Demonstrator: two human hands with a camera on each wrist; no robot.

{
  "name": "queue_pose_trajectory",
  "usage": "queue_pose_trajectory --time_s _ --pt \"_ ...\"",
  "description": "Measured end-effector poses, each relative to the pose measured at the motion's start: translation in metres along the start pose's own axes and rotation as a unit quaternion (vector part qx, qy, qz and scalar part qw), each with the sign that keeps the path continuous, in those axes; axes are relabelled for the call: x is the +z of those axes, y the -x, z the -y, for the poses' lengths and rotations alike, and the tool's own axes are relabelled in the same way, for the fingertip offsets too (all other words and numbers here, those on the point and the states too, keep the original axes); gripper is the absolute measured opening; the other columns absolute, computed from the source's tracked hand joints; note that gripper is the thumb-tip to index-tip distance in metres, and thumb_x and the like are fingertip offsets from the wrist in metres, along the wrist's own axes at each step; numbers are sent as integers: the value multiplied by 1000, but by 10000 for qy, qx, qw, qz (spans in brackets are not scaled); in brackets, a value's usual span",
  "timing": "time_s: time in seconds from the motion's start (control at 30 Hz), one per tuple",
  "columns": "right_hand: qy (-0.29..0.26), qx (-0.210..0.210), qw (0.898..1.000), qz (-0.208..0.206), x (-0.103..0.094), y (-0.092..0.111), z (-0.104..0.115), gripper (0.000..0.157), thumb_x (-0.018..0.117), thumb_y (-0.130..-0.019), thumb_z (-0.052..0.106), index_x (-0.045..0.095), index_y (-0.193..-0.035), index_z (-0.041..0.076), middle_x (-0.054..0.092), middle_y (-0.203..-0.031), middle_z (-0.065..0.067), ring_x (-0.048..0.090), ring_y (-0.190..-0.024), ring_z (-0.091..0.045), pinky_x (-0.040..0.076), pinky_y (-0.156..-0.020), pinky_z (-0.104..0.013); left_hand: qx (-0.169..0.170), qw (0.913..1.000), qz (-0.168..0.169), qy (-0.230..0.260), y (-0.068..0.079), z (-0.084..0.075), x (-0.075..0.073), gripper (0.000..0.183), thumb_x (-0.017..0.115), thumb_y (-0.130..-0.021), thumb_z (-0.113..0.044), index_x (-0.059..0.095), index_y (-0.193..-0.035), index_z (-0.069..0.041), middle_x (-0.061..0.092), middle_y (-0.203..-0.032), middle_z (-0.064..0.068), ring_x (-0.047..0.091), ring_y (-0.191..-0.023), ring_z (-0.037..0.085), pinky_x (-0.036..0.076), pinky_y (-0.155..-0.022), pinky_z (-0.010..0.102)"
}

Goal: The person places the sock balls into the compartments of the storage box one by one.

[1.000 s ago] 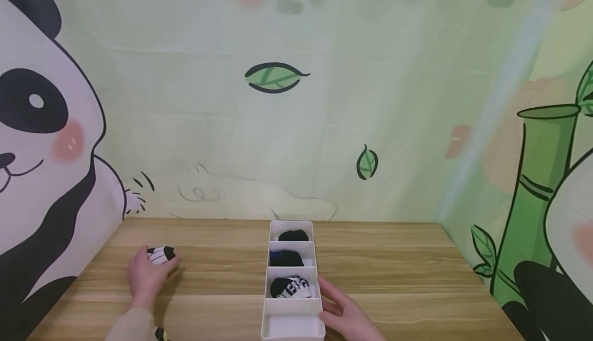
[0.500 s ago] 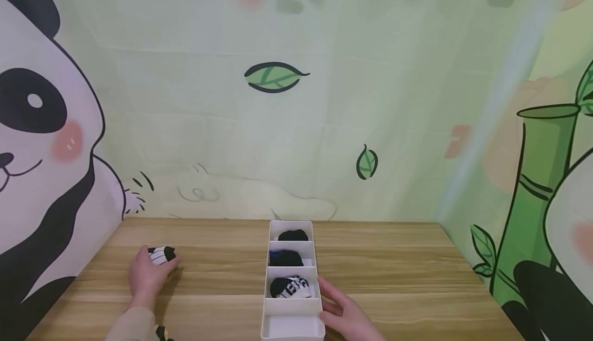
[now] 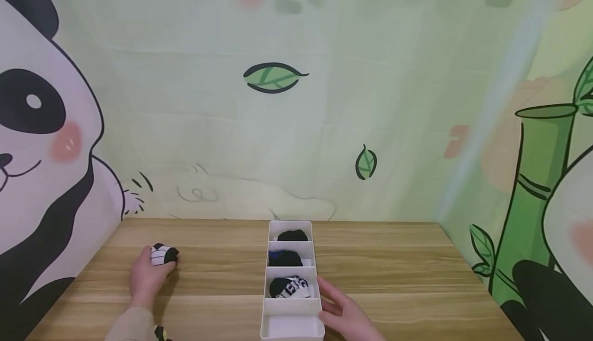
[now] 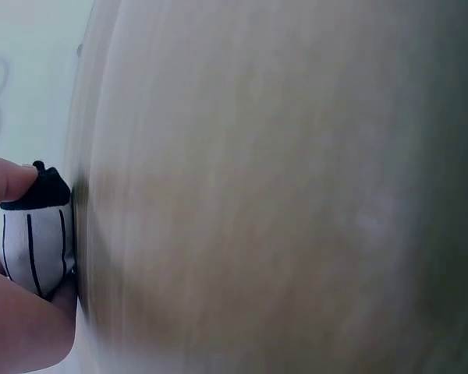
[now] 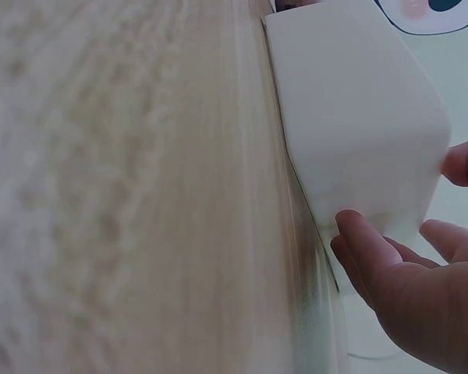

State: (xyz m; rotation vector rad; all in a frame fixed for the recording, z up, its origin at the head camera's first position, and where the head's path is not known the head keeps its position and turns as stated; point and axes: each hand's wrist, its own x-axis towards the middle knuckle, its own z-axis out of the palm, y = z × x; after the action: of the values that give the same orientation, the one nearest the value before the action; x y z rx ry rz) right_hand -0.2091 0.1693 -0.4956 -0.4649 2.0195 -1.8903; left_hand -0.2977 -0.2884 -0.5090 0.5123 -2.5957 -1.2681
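Observation:
My left hand [image 3: 147, 277] pinches a rolled-up sock [image 3: 162, 255], white with thin black lines and black ends, at the left of the table. In the left wrist view the sock [image 4: 35, 238] sits between thumb and fingers, close against the tabletop. A long white divided box [image 3: 291, 325] stands mid-table. Its nearest compartment shows a bare floor. The others hold a black-and-white patterned sock [image 3: 291, 287], a black sock with a blue patch [image 3: 285, 258] and a black sock [image 3: 293, 235]. My right hand [image 3: 345, 311] rests extended fingers along the box's right side [image 5: 359, 101].
The wooden table [image 3: 394, 263] runs back to a printed cloth backdrop [image 3: 194, 99] with pandas, leaves and bamboo. A small black-and-yellow item [image 3: 160, 333] shows beside the left sleeve [image 3: 132, 324] at the bottom edge.
My left hand has shifted very slightly to the right, and the sock in it has turned a little. The right hand and the box keep their places.

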Motion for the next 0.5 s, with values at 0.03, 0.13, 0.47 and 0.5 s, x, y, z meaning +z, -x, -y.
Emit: queue_pose_trajectory --time_s 0.03,0.13,0.47,0.5 --pt "11 -39 10000 16 0 0 0 71 62 -97 10 23 -156 2 29 -154 -30 40 -134 -47 42 -104 -47 8 10000 15 6 1 -1 -1 86 67 -85 -14 19 -149 14 31 -140 42 39 -121 54 33 -104 61" --pt "33 -81 10000 22 0 0 -1 71 62 -97 10 23 -156 1 29 -154 -30 40 -133 -48 42 -104 -47 -9 10000 67 33 1 -2 -1 83 66 -86 -14 20 -149 13 31 -143 41 39 -122 53 33 -104 60" --pt "101 105 9998 -123 0 0 0 72 65 -96 14 26 -156 5 30 -154 -29 42 -132 -47 42 -103 -51 189 9991 378 32 4 -9 -2 76 65 -88 -14 27 -146 16 38 -137 42 49 -113 50 51 -86 50" --pt "117 105 9998 -129 1 0 0 72 65 -96 14 27 -156 5 30 -154 -29 42 -132 -47 42 -103 -51 206 9989 422 27 4 -11 -2 77 65 -87 -15 27 -146 16 38 -138 42 49 -113 50 51 -87 50"
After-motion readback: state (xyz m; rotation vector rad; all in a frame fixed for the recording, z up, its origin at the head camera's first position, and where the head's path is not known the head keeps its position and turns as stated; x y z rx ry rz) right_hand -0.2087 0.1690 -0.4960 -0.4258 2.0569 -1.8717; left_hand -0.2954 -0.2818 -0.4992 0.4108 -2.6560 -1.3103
